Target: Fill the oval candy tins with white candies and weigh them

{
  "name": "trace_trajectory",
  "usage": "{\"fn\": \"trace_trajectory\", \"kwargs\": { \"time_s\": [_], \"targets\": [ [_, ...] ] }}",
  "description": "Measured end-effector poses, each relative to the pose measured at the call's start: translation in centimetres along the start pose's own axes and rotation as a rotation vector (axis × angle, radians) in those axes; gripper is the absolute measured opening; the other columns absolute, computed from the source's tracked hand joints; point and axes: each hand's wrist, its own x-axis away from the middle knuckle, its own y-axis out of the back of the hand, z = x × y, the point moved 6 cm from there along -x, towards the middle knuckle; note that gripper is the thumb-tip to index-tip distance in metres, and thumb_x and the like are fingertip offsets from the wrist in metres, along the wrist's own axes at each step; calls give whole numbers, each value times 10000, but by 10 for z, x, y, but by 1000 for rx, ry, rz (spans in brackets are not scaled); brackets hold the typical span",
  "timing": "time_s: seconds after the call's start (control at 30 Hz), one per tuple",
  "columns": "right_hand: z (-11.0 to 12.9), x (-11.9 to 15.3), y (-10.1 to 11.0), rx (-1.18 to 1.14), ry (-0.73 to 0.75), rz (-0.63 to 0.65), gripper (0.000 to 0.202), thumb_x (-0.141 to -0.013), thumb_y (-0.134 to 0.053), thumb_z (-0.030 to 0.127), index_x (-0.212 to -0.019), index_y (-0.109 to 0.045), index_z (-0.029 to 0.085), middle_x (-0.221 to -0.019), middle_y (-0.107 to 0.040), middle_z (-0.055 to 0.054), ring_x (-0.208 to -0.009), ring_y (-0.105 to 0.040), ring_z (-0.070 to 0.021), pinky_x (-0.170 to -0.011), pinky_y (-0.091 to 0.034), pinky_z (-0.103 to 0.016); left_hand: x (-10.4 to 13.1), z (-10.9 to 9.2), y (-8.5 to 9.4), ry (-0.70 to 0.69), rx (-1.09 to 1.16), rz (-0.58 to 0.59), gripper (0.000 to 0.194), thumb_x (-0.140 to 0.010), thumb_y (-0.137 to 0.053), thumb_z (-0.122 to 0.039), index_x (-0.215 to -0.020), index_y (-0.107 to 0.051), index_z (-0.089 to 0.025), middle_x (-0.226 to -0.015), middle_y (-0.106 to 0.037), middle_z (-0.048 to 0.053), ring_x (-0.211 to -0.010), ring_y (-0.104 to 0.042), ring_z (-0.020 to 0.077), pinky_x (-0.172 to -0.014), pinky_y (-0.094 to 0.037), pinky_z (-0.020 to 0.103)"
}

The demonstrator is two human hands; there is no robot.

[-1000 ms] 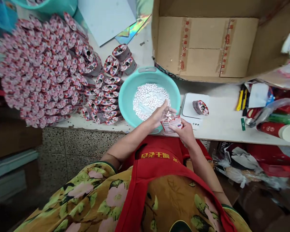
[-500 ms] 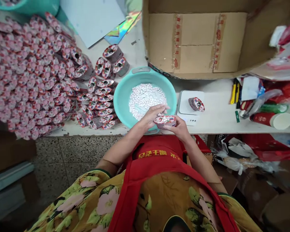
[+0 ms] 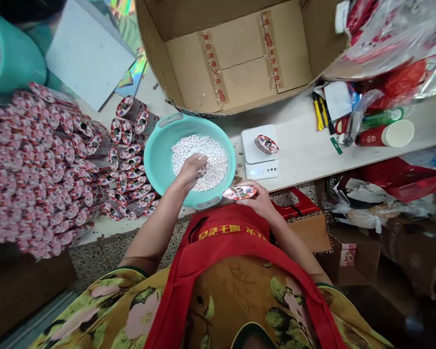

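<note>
My left hand [image 3: 193, 170] is over the turquoise basin [image 3: 154, 162], its fingers curled closed close above the small pale tablets [image 3: 216, 162]. Whether tablets are inside those fingers cannot be made out. At the basin's front rim, my right hand [image 3: 262, 199] grips a small oval container [image 3: 240, 192] with a red patterned top. The container has an opening on top, with whitish pieces showing in it. A similar oval container [image 3: 266, 144] lies on the white digital scale [image 3: 252, 151], to the right of the basin.
Many similar containers [image 3: 39, 165] are piled at the left, with several more [image 3: 134, 174] beside the basin. A large open cardboard box [image 3: 236, 63] stands behind. Cutters [image 3: 320, 112], a red paper cup [image 3: 372, 138] and plastic bags [image 3: 396, 43] lie at the right.
My left hand has moved away from the oval container, back and left over the tablets in the basin. My right hand still holds the container. The whole view has shifted and tilted.
</note>
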Motion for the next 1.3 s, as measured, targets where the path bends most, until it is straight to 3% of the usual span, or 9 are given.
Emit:
{"fn": "trace_trajectory", "kwargs": {
  "time_s": [0.07, 0.17, 0.27, 0.4, 0.5, 0.73, 0.93, 1.13, 1.3],
  "targets": [
    [-5, 11, 23, -33, -24, -133, 533, -582, -916, 412, -1024, -683, 228, -1036, -742, -27, -956, -701, -205, -897, -577, -349, -7, -18, -34, -93, -176, 103, 254, -762, -744, -350, -762, -565, -170, -587, -531, -30, -455, -375, 57, -456, -240, 188],
    [-15, 24, 58, -67, -30, -334, 541, -550, -921, 379, -1001, -669, 218, -1009, -754, -34, -929, -713, -211, -906, -583, -373, -22, -44, -103, -300, -544, 292, 151, -776, -699, -283, -751, -622, -154, -680, -602, 3, -609, -512, 112, -601, -380, 231],
    [-22, 33, 88, -69, 11, -480, 544, -549, -911, 377, -1008, -666, 217, -1018, -755, -45, -943, -714, -221, -921, -586, -400, -40, -60, -166, -476, -978, 369, 51, -801, -623, -188, -774, -661, -165, -817, -689, 39, -792, -597, 182, -746, -421, 285],
    [-30, 42, 114, -91, 60, -590, 526, -559, -899, 376, -1005, -669, 218, -1019, -755, -50, -949, -713, -224, -922, -589, -410, -58, -63, -211, -519, -1333, 356, 174, -816, -578, -126, -921, -705, -183, -1004, -738, 81, -944, -633, 238, -808, -425, 318],
    [-37, 46, 126, -124, 60, -642, 548, -555, -904, 369, -1022, -666, 212, -1035, -758, -57, -956, -715, -228, -926, -589, -420, -63, -60, -220, -494, -1417, 352, 265, -811, -585, -104, -1031, -707, -186, -1044, -742, 91, -967, -642, 253, -801, -422, 322],
    [-46, 48, 139, -181, 29, -699, 570, -532, -917, 351, -1024, -669, 203, -1028, -761, -51, -937, -716, -223, -909, -586, -409, -68, -53, -221, -526, -1409, 370, 280, -806, -628, -125, -1074, -682, -187, -1016, -735, 70, -880, -635, 217, -765, -417, 299],
    [-48, 43, 142, -194, 45, -690, 560, -542, -917, 330, -1030, -674, 204, -1025, -758, -35, -947, -710, -204, -937, -571, -388, -69, -53, -221, -549, -1438, 337, 392, -797, -579, -85, -1173, -641, -177, -1073, -722, 89, -935, -638, 227, -802, -431, 315],
    [-50, 41, 142, -205, 38, -691, 575, -528, -920, 337, -1024, -665, 198, -1030, -755, -40, -958, -709, -212, -947, -573, -397, -67, -52, -224, -579, -1484, 330, 376, -828, -442, -32, -1103, -672, -145, -1135, -709, 136, -1029, -629, 249, -864, -440, 338],
    [-50, 41, 142, -263, 55, -703, 565, -524, -928, 330, -1011, -671, 204, -1008, -752, -19, -933, -700, -192, -929, -571, -357, -65, -51, -224, -573, -1534, 328, 398, -870, -417, -51, -1185, -636, -155, -1119, -721, 115, -977, -639, 231, -841, -452, 326]
  ]
}}
